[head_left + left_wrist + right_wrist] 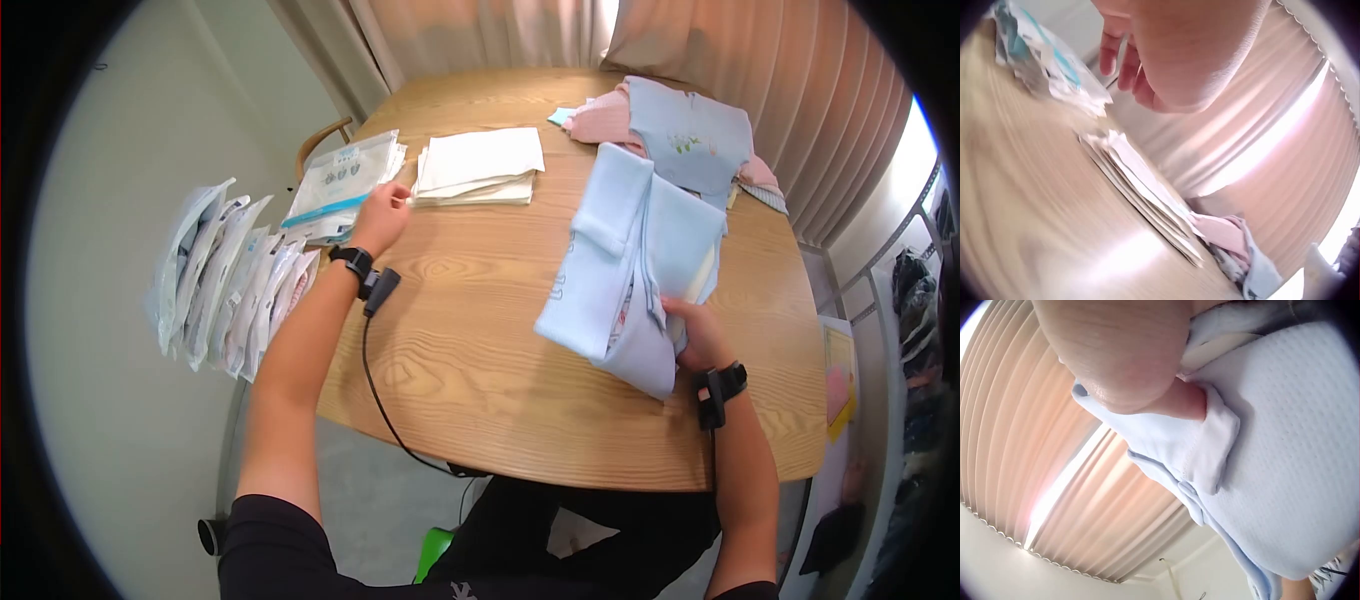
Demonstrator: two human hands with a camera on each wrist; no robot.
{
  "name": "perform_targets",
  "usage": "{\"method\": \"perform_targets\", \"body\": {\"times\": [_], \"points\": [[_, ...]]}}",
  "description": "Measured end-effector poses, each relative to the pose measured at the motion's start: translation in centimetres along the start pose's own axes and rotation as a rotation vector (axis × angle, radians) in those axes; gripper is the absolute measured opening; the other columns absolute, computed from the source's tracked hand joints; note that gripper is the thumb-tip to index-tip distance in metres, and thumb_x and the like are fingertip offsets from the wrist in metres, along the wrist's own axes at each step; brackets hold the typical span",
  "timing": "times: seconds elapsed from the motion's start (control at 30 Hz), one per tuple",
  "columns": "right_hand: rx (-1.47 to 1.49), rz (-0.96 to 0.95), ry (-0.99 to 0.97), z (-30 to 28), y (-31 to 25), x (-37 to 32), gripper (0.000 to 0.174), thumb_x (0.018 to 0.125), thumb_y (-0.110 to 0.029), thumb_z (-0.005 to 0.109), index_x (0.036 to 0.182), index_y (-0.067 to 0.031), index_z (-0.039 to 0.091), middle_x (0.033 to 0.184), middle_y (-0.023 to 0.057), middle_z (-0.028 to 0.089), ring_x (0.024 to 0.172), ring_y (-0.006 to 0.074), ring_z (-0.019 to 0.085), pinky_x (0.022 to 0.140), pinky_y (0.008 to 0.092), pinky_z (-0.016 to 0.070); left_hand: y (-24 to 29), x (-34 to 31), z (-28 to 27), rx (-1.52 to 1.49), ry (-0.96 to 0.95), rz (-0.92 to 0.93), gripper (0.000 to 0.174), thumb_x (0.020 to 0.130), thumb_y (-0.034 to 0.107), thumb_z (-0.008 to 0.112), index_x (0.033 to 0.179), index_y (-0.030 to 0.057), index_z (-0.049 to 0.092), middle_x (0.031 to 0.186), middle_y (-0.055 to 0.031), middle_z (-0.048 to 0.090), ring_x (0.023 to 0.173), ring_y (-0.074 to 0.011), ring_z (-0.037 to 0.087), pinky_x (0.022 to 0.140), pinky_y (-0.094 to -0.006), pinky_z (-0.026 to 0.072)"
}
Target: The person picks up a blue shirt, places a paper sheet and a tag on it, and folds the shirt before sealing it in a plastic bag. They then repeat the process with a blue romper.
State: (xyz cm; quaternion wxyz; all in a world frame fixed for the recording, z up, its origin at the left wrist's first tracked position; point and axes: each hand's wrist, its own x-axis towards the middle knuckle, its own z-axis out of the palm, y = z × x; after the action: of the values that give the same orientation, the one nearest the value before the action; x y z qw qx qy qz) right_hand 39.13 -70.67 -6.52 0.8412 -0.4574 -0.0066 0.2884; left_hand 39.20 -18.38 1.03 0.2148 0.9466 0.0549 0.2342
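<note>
A folded light blue garment (pixel 605 250) is held at its lower right side by the right hand (pixel 700 335). The right wrist view shows the thumb of the right hand (pixel 1141 369) pressed on a folded edge of the blue cloth (pixel 1285 444); the other fingers are hidden. My left hand (pixel 382 218), fingers loosely bent and holding nothing, is above the table between a stack of clear plastic bags (pixel 345 180) and a pile of white folded sheets (pixel 480 165). In the left wrist view, the left hand (pixel 1166 56) hangs above the white sheets (pixel 1141 181).
Several filled plastic packets (pixel 225 280) stand in a row at the table's left edge. Pink and blue clothes (pixel 690 135) lie at the back right of the wooden table (pixel 470 340). A cable runs from the left wrist over the front edge.
</note>
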Motion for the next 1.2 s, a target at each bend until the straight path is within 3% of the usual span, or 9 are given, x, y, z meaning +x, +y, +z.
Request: {"method": "perform_targets", "body": {"times": [0.23,0.37,0.53,0.83,0.93,1.0,1.03,1.1,1.2], "points": [[0.002,-0.013,0.064,0.8,-0.3,-1.2,0.053,0.089,-0.007,0.071,0.138,0.0009,0.051,0.123,0.0127,0.065,0.109,0.0252,0.065,0.096,0.0411,0.0544,-9.2,2.5,-0.7,0.595,-0.043,-0.066,0.041,0.086,0.005,0.060,0.126,0.0080,0.055,0.117,-0.0189,0.068,0.111,-0.0368,0.064,0.092,-0.0477,0.0515],[0.014,0.007,0.052,1.2,-0.5,-1.7,0.054,0.088,-0.008,0.073,0.138,-0.0001,0.051,0.123,0.0124,0.065,0.109,0.0250,0.065,0.096,0.0404,0.0541,-9.1,2.7,0.0,0.779,-0.129,-0.185,0.033,0.089,0.005,0.060,0.121,0.0096,0.055,0.112,-0.0138,0.071,0.109,-0.0338,0.066,0.091,-0.0508,0.0502],[-0.014,0.030,0.021,0.9,-0.4,-1.7,0.045,0.091,-0.011,0.068,0.133,0.0001,0.056,0.120,0.0119,0.068,0.105,0.0230,0.067,0.095,0.0378,0.0544,-10.4,2.9,-0.1,0.863,0.008,0.061,0.024,0.089,0.005,0.059,0.111,0.0124,0.062,0.101,-0.0071,0.072,0.099,-0.0318,0.067,0.085,-0.0495,0.0502],[0.017,-0.002,0.014,1.7,-0.6,-1.9,0.042,0.090,-0.010,0.071,0.128,0.0019,0.058,0.116,0.0112,0.069,0.102,0.0225,0.068,0.091,0.0381,0.0559,-1.2,2.3,-5.2,0.353,0.448,0.228,0.021,0.088,0.010,0.066,0.108,0.0122,0.066,0.103,-0.0066,0.068,0.087,-0.0319,0.066,0.074,-0.0399,0.0541],[-0.012,0.025,0.009,1.1,-0.8,-1.3,0.043,0.091,-0.012,0.071,0.129,0.0021,0.058,0.117,0.0119,0.069,0.103,0.0233,0.068,0.092,0.0391,0.0559,4.8,0.8,-6.9,0.206,0.515,0.230,0.016,0.090,0.007,0.066,0.106,0.0086,0.066,0.100,-0.0057,0.065,0.081,-0.0252,0.066,0.070,-0.0344,0.0540],[-0.066,-0.004,0.010,-0.6,0.1,-0.1,0.046,0.090,-0.013,0.070,0.131,0.0027,0.058,0.118,0.0125,0.069,0.105,0.0244,0.068,0.093,0.0402,0.0556,7.7,-0.9,-8.3,-0.064,0.597,0.240,0.021,0.096,0.006,0.061,0.117,0.0048,0.060,0.099,-0.0045,0.062,0.075,-0.0118,0.059,0.068,-0.0273,0.0512],[-0.071,0.004,0.011,-0.6,0.3,0.0,0.046,0.090,-0.013,0.070,0.131,0.0027,0.058,0.118,0.0125,0.069,0.105,0.0244,0.068,0.093,0.0402,0.0556,8.8,-1.6,-8.8,-0.066,0.596,0.231,0.021,0.096,0.006,0.061,0.117,0.0048,0.060,0.099,-0.0045,0.062,0.075,-0.0118,0.059,0.068,-0.0273,0.0512],[0.020,-0.035,-0.075,-0.6,-0.1,-0.4,0.047,0.089,-0.014,0.069,0.133,0.0016,0.058,0.119,0.0132,0.069,0.106,0.0250,0.068,0.095,0.0410,0.0549,11.0,-2.5,-9.6,-0.662,0.696,0.184,0.028,0.099,0.008,0.058,0.126,0.0018,0.051,0.105,-0.0054,0.060,0.073,-0.0098,0.058,0.068,-0.0269,0.0520],[-0.039,-0.048,0.156,2.4,-1.4,-3.9,0.052,0.086,-0.019,0.070,0.133,-0.0016,0.057,0.119,0.0136,0.067,0.104,0.0276,0.068,0.092,0.0417,0.0555,13.1,-6.6,-10.5,-0.829,0.623,-0.037,0.039,0.100,0.008,0.055,0.135,0.0012,0.039,0.109,-0.0094,0.058,0.074,-0.0126,0.060,0.069,-0.0280,0.0567]]}}
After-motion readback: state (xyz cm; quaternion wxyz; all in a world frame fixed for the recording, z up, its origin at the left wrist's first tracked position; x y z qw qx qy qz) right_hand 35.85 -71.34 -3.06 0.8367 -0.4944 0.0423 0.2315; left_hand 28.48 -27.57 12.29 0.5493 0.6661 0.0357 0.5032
